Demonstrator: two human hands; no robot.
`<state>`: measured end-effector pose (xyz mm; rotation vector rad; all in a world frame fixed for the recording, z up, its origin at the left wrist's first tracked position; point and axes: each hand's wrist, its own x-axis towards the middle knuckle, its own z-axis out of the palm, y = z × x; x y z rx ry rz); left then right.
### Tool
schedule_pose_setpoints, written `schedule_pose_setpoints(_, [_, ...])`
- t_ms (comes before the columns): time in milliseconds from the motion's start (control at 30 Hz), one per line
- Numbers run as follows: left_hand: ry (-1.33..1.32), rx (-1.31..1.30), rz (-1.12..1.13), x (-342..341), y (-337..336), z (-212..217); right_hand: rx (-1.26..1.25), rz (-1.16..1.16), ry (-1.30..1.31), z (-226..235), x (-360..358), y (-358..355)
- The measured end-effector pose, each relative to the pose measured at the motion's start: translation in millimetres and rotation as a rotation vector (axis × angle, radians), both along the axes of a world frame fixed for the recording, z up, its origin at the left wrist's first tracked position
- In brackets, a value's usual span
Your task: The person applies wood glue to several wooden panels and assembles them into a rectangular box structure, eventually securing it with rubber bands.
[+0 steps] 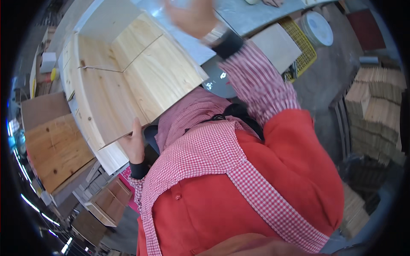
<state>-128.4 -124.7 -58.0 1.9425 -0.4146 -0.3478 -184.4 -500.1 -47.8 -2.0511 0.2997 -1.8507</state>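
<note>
In front of me a pine box (pixel 143 87) lies tilted, its boards meeting at an angle like a trough. A thin dark line crosses both boards, and a pale panel (pixel 106 21) stands at the far end. My left hand (pixel 134 145) is at the near edge of the box, thumb up against the wood; its other fingers are partly hidden by the board. My right hand (pixel 194 19) is raised past the box's far right side, smeared by motion, and nothing in it can be made out. It wears a light band at the wrist and a striped sleeve cover.
A bluish-grey tabletop (pixel 252 15) extends beyond the box. To the right are a yellow plastic crate (pixel 301 45), a white bucket (pixel 317 29) and stacked wooden boards (pixel 376 106). More wooden panels (pixel 57 149) stand at the left, with a wooden drawer-like piece (pixel 109 202) below.
</note>
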Motion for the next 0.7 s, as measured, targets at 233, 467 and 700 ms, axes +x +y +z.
schedule_pose_setpoints(233, [-0.065, 0.044, -0.076, 3, 2, 2, 0.892, -1.164, 0.657, -172, -323, -8])
schedule_pose_setpoints(467, [-0.037, 0.028, -0.082, 5, 10, -5, 1.41, -0.712, 0.507, -266, -384, -30])
schedule_pose_setpoints(700, [0.023, 0.06, -0.113, 4, 7, 3, 1.444, -0.607, 0.308, -248, -423, -20])
